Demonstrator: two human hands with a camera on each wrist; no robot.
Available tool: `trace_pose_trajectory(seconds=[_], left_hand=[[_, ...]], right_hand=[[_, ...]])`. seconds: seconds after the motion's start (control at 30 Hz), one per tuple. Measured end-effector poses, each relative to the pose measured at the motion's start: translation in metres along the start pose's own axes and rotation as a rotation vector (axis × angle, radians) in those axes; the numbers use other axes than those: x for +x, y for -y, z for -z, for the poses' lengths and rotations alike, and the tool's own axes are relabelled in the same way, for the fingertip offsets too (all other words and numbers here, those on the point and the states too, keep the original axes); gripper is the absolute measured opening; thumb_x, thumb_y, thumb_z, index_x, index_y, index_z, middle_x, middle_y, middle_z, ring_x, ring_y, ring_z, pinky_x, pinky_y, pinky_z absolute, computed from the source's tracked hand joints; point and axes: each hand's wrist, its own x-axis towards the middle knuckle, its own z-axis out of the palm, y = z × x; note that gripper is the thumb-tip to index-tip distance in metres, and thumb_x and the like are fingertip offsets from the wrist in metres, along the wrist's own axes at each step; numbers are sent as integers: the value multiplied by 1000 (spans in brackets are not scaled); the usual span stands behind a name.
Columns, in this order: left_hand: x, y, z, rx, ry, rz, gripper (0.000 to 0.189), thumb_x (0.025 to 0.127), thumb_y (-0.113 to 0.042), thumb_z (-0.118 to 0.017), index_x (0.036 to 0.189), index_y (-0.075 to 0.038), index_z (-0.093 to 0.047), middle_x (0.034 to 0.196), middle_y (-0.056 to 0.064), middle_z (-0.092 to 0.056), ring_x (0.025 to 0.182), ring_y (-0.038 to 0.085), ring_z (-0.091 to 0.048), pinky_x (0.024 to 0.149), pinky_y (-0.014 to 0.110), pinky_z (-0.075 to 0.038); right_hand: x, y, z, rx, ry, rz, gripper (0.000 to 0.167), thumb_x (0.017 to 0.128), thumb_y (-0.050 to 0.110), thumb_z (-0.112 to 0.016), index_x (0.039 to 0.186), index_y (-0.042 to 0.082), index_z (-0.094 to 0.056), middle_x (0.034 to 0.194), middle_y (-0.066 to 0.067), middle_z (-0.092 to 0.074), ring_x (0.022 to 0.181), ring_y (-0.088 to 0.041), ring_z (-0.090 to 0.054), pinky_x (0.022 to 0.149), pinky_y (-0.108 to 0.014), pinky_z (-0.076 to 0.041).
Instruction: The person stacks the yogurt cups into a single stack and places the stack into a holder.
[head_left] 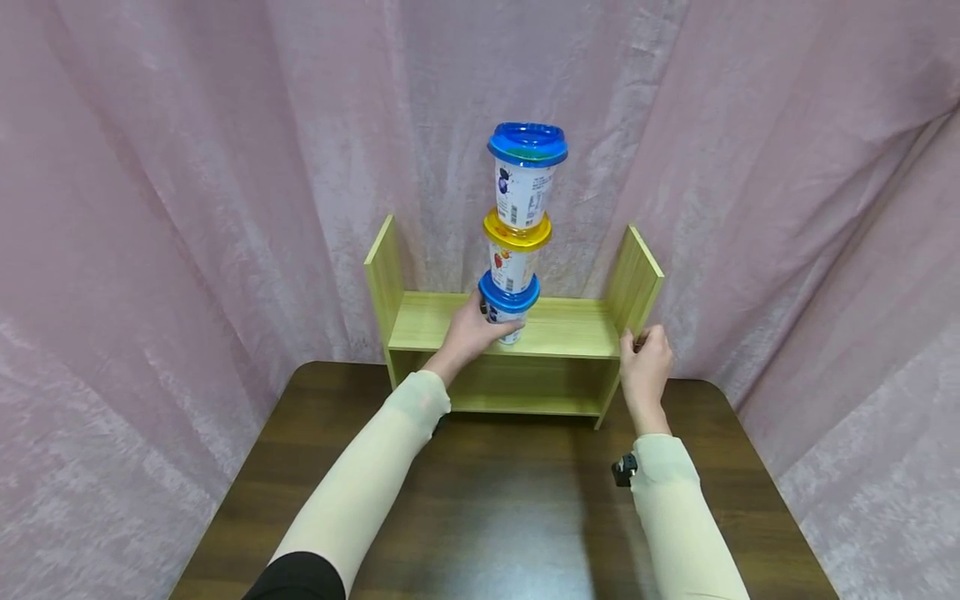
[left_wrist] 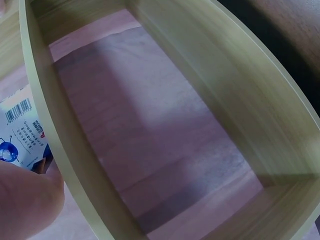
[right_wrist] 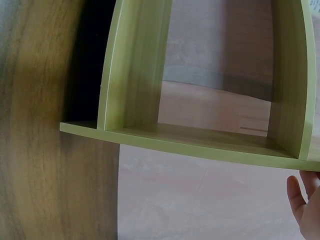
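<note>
Three lidded paper cups stand in a stack over the upper board of a small wooden shelf point(head_left: 570, 327). The top cup point(head_left: 522, 190) has a blue lid, the middle cup point(head_left: 513, 265) a yellow one. My left hand point(head_left: 470, 332) grips the bottom cup point(head_left: 514, 315), blue-lidded, from its left and front. In the left wrist view, a cup's barcode side point(left_wrist: 21, 131) shows beyond the board's edge, next to my thumb. My right hand point(head_left: 647, 363) is at the shelf's right side panel point(head_left: 633, 279). In the right wrist view, its fingertips point(right_wrist: 294, 187) are close to that panel's outer face.
The shelf stands at the back of a dark brown wooden table point(head_left: 495, 500). A pink velvet curtain point(head_left: 247, 183) hangs behind and around it. The shelf's left side panel point(head_left: 386, 271) rises left of the stack. A small black device point(head_left: 624, 470) sits at my right wrist.
</note>
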Motion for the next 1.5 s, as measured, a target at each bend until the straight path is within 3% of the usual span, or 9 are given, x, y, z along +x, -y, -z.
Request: trace_pose_trajectory(seconds=[0.47, 0.8, 1.27, 1.5], left_hand=[[8, 4, -1, 26, -20, 13, 88, 80, -40, -87, 150, -15, -39, 139, 6, -57, 126, 24, -56, 105, 44, -46], [10, 6, -1, -3, -1, -22, 86, 82, -39, -86, 150, -15, -39, 139, 5, -57, 125, 23, -56, 105, 44, -46], [5, 11, 4, 5, 2, -15, 95, 81, -33, -88, 154, -15, -32, 149, 7, -49, 131, 25, -52, 107, 44, -44], [1, 16, 11, 51, -26, -33, 99, 78, -41, -88, 156, -16, -32, 150, 8, -47, 134, 26, -48, 108, 45, -42]], right_hand=[[2, 4, 0, 2, 10, -19, 23, 93, 9, -67, 82, -2, -51, 77, -22, -57, 72, -45, -57, 68, -54, -46], [4, 4, 0, 3, 22, -21, 23, 95, 9, -65, 83, -3, -50, 78, -22, -57, 72, -43, -58, 67, -51, -47], [6, 4, -5, 16, 9, 9, 23, 94, 9, -66, 82, -3, -50, 76, -21, -55, 70, -45, -56, 67, -52, -46], [6, 5, -5, 10, 15, -1, 22, 93, 9, -67, 83, -3, -51, 78, -22, -57, 72, -46, -57, 69, -54, -46]])
